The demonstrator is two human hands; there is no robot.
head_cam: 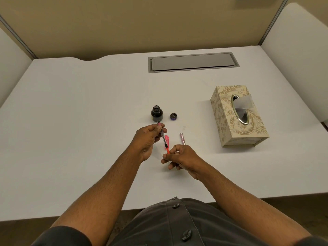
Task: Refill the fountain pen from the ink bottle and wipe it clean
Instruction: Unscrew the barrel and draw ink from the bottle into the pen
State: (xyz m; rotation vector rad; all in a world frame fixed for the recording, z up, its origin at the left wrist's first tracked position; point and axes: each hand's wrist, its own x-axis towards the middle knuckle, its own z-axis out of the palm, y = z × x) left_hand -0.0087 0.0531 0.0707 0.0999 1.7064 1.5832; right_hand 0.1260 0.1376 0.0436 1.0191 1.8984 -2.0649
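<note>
- Where the white desk [79,121] stretches out under the head camera, it is closed in at the back by a tan partition [124,23], and pale panels are seen at both sides.
- A grey cable hatch [193,62] is set flush into the far part of the desk, with its lid closed.
- One patterned tissue box [237,119] is placed to the right, well apart from the hands, and one tissue [244,102] is seen standing out of its oval slot.
- One ink bottle [156,114] is stood uncapped near the middle of the desk, and its one cap [173,116] is laid just beside it on the right.
- One pink pen part [167,138] is left lying on the desk between the hands, partly hidden by the held piece; one silvery pink pen part [182,138] is laid a little further right.
- One fountain pen section [163,138], clear with an orange end, is held above the desk, just in front of the bottle, tilted with its upper end towards the bottle.
- Its upper end is pinched by the curled fingers of the left hand [148,139].
- Its orange lower end is pinched by the curled fingers of the right hand [179,156].
- Two bare forearms and a dark buttoned shirt [177,226] are seen at the near edge.
</note>
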